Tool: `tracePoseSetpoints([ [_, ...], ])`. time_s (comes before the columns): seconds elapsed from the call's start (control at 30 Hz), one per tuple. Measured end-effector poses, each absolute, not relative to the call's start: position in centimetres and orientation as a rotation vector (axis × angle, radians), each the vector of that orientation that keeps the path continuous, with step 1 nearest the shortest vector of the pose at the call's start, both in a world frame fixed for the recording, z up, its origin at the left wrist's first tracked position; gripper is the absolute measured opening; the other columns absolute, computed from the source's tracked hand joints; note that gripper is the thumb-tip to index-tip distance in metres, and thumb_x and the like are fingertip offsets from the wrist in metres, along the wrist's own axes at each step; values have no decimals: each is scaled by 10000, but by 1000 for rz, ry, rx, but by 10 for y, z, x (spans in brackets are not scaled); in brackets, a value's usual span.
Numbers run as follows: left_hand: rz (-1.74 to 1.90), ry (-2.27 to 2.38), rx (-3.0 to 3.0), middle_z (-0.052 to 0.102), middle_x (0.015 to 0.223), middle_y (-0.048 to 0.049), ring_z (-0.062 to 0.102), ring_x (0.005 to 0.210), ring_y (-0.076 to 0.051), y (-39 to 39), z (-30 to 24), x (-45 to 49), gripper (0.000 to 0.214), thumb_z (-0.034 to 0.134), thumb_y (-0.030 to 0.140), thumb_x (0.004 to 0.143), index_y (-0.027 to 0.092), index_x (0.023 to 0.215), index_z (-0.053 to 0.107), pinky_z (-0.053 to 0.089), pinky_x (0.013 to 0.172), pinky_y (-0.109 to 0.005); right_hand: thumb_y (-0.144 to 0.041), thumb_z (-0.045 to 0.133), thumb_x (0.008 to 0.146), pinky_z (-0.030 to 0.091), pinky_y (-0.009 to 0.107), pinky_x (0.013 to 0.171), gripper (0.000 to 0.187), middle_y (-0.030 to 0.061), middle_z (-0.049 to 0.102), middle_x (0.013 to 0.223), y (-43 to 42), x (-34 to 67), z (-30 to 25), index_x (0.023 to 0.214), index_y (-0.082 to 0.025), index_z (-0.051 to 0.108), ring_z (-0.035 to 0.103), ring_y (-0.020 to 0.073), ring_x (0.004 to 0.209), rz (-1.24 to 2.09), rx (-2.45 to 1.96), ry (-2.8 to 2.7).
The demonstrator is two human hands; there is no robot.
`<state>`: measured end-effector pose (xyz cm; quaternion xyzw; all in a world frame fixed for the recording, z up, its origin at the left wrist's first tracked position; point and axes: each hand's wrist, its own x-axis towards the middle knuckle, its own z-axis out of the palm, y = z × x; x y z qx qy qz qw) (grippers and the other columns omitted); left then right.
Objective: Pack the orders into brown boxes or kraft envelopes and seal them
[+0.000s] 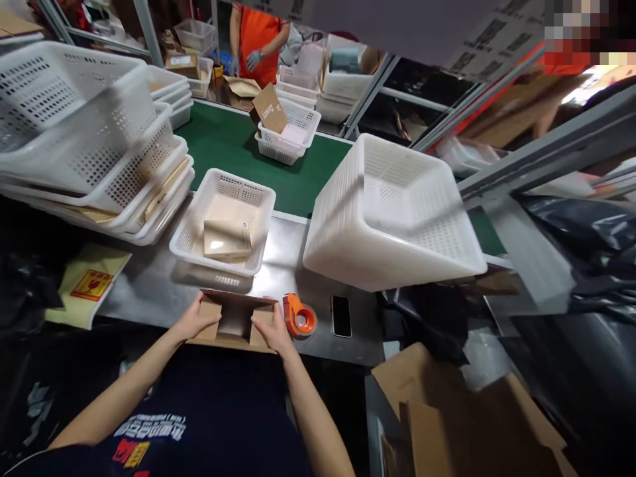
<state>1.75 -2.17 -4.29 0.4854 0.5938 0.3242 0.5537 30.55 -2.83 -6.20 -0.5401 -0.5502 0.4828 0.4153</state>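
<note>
A small brown cardboard box (235, 324) is held between my two hands at the near edge of the metal table. My left hand (195, 320) grips its left end, with the thumb on the left end flap. At the right end my right hand (273, 328) does the same, thumb pressed on that flap. The inside of the box shows between the flaps. Just right of the box lies an orange tape dispenser (299, 317). Beyond it is a white perforated basket (186, 242) holding a flat tan carton (227, 238).
A tall stack of white baskets (338, 225) stands right, and more stacked baskets (94, 146) stand left. A phone (341, 316) lies on the metal table (318, 281). Behind runs a green conveyor (223, 139) carrying baskets (283, 151). Across it is a person in orange (263, 43).
</note>
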Motion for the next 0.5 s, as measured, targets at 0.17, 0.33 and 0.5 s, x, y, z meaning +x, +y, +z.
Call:
tracePoseSetpoints([
  [0.17,1092,1463,1563,457,1617,-144,463,1499,-333,-21,-40,12,504,696,413,918,247,1388,620,454,1200,-538,-334,701,914,467,558,1166,524,150,607,1467,-30,303,-64,1422,-241,612,589,312,1359,864,-1324,-1425],
  [0.33,1333,1560,1706,736,1098,-77,683,1128,-247,-31,-54,8,352,502,278,1017,250,859,816,571,1067,-502,-145,501,941,580,538,1004,313,74,772,957,-31,317,-73,846,-251,780,733,266,1098,532,-1212,-1483],
  [0.5,963,1375,1896,488,1605,-55,577,1381,-295,-26,-45,-29,330,535,261,1004,316,1143,829,525,1149,-537,-166,525,856,420,626,1194,574,96,728,1371,-34,356,-40,1398,-271,683,594,306,1401,505,-1097,-2187],
])
